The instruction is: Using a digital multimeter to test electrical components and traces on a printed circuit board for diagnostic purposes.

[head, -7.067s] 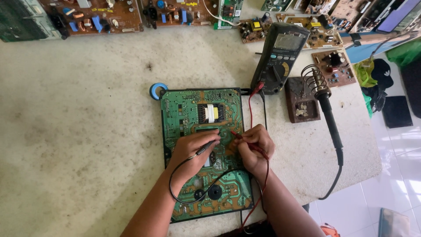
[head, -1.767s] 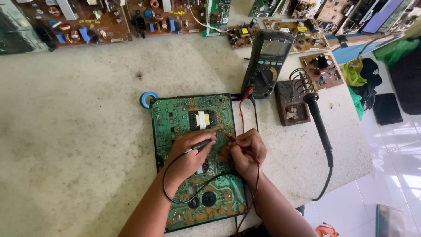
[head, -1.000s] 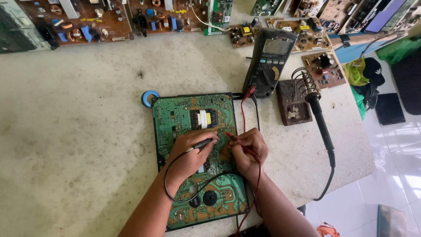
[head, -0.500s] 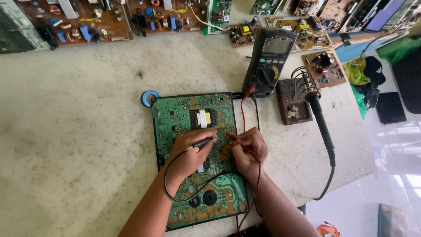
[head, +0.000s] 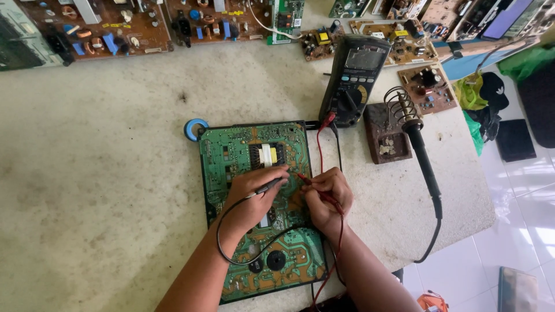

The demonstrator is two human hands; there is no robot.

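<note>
The fingers of the left hand [head: 251, 193] are closed around a black test probe [head: 270, 186], held like a pen, and its tip touches the solder side of the green circuit board [head: 231, 153] near the middle. The fingers of the right hand [head: 326, 193] are curled tightly on a red test probe [head: 305, 179], whose tip points left and meets the board just beside the black one. Compared with half a second and one second ago, almost nothing is different: both hands stay in the same place and both tips remain on the same small area. I judge that the contact is being kept steady so that a reading can settle.

The black lead [head: 222, 242] makes a loop under the left wrist, and the red lead [head: 319, 138] runs up to the dark multimeter [head: 354, 81] standing just beyond the board's far edge. To the right, a soldering iron [head: 425, 164] rests in its coil stand [head: 387, 136]. A blue tape roll [head: 195, 128] touches the board's far left corner. Brown circuit boards [head: 104, 26] lie along the back of the pale worktable [head: 92, 173].
</note>
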